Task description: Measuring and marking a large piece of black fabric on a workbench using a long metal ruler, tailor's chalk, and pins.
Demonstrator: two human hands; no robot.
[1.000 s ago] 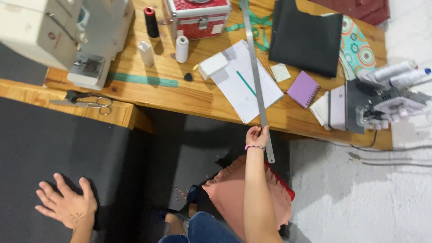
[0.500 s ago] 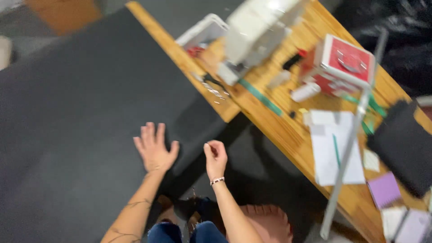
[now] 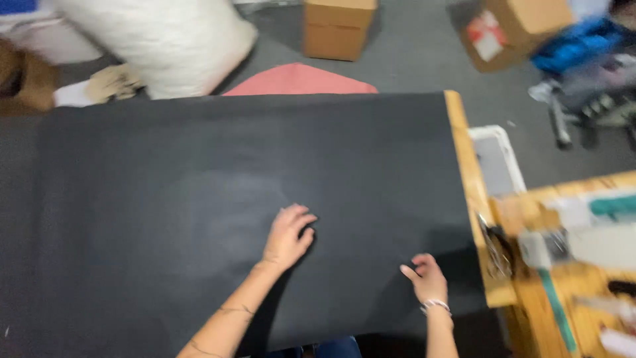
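Left hand (image 3: 289,233): palm down, fingers spread, lying flat on the black sheet (image 3: 199,199), gripping nothing. Right hand (image 3: 426,277): grip loosely curled, fingertips touching the same sheet near its right edge; whether it pinches the material cannot be told. Black sheet: large, matte, dark grey to black, spread flat under both hands and covering most of the table (image 3: 464,172), whose wooden edge shows just right of the right hand; a faint pale smear lies on the sheet left of the left hand. Handling, as a judgement: smoothing such a sheet goes best with flat palms pressed outward from the middle toward the edges, one hand anchoring so the material does not slide or crease. Right of the right hand, past the wooden edge: scissors (image 3: 495,248), blurred, and a second wooden surface with a green strip (image 3: 555,311). Beyond that: a white tray (image 3: 498,156). Far of both hands, on the floor past the sheet: a pink rounded shape (image 3: 298,81), a white sack (image 3: 159,40), two cardboard boxes (image 3: 339,28).
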